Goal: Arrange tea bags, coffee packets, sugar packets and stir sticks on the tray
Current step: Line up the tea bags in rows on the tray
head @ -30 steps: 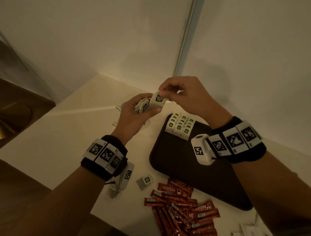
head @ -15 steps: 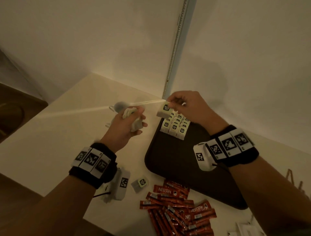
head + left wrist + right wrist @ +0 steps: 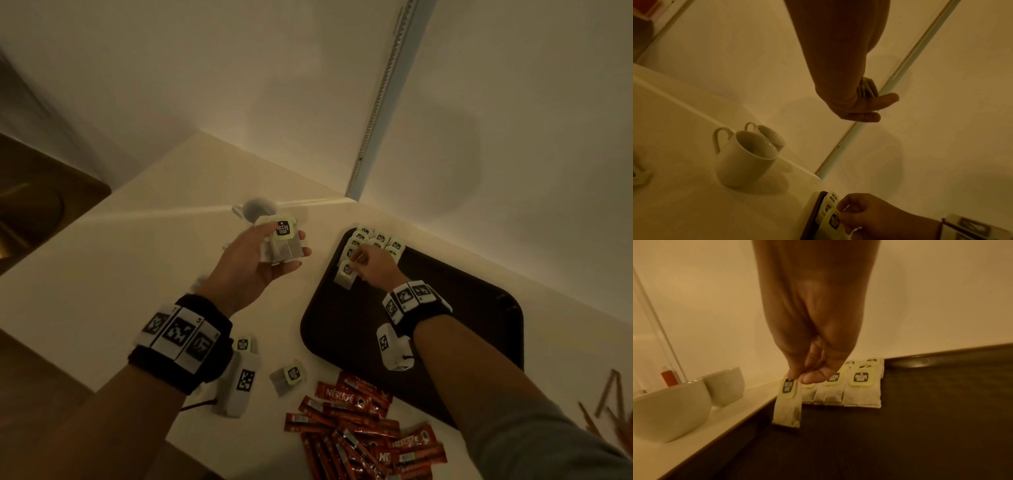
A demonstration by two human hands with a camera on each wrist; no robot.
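A dark brown tray (image 3: pixel 445 325) lies on the pale counter. Rows of tea bags (image 3: pixel 380 240) with green tags fill its far left corner. My right hand (image 3: pixel 358 265) pinches one tea bag (image 3: pixel 345 275) by its tag at the near end of the left row. In the right wrist view this tea bag (image 3: pixel 788 402) hangs upright with its lower end at the tray (image 3: pixel 900 434), next to the rows (image 3: pixel 861 389). My left hand (image 3: pixel 282 251), left of the tray and raised, grips a small stack of tea bags (image 3: pixel 284 240), also seen edge-on in the left wrist view (image 3: pixel 867 88).
Two white cups (image 3: pixel 744 159) stand near the wall, left of the tray. Red coffee sticks (image 3: pixel 359 431) lie heaped at the near counter edge, with two loose tea bags (image 3: pixel 287 375) beside them. Brown stir sticks (image 3: pixel 609 404) lie at the far right.
My right hand took one tea bag from the stack and carried it down to the tray's left row. My left hand drew away to the left with the stack.
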